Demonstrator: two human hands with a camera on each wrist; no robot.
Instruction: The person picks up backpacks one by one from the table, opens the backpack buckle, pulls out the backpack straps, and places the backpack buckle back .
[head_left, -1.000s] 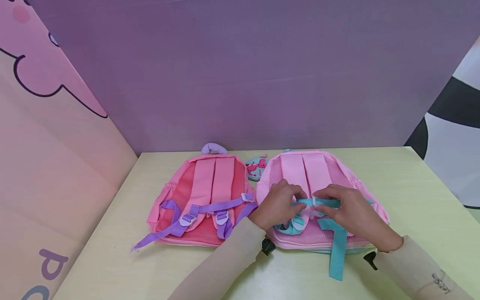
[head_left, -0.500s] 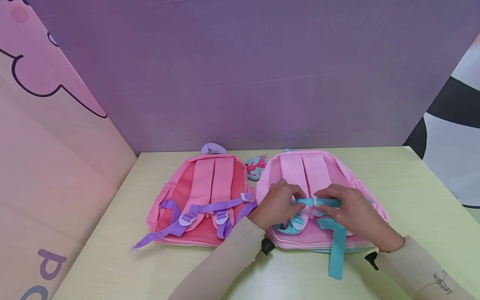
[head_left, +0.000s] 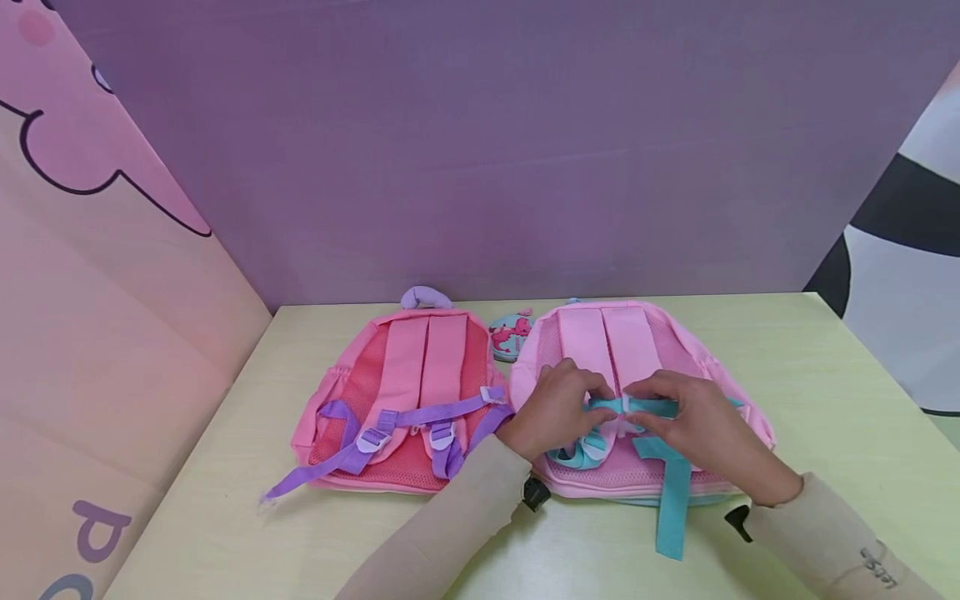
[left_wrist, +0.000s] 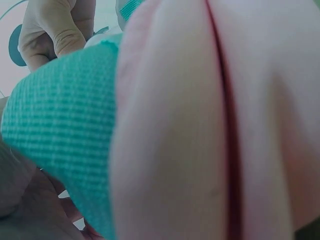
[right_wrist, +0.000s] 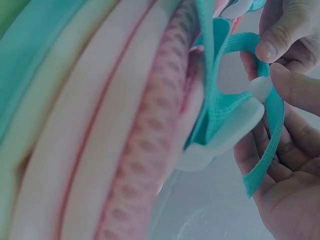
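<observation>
A light pink backpack (head_left: 577, 333) lies straps-up on the right of the table. Both hands work at its teal chest strap (head_left: 609, 405). Thumb and fingers of my left hand (head_left: 558, 410) pinch it on one side of a small white slider (head_left: 626, 404). Close by on the other side, my right hand (head_left: 701, 421) pinches the same webbing. In the right wrist view the strap (right_wrist: 274, 125) runs through the slider (right_wrist: 261, 90), beside a larger white buckle (right_wrist: 225, 137). Teal webbing (left_wrist: 65, 115) and pink padding (left_wrist: 170, 125) fill most of the left wrist view.
A coral backpack (head_left: 408, 350) with purple straps (head_left: 442, 412) lies to the left, partly behind my left forearm. Between the bags sits a small teal pouch (head_left: 512, 335) with a pink pattern. A loose teal strap end (head_left: 673, 508) hangs over the front of the pink bag.
The hands keep their pinch on the teal strap, almost unmoved. The whole head view has drifted slightly to the left.
</observation>
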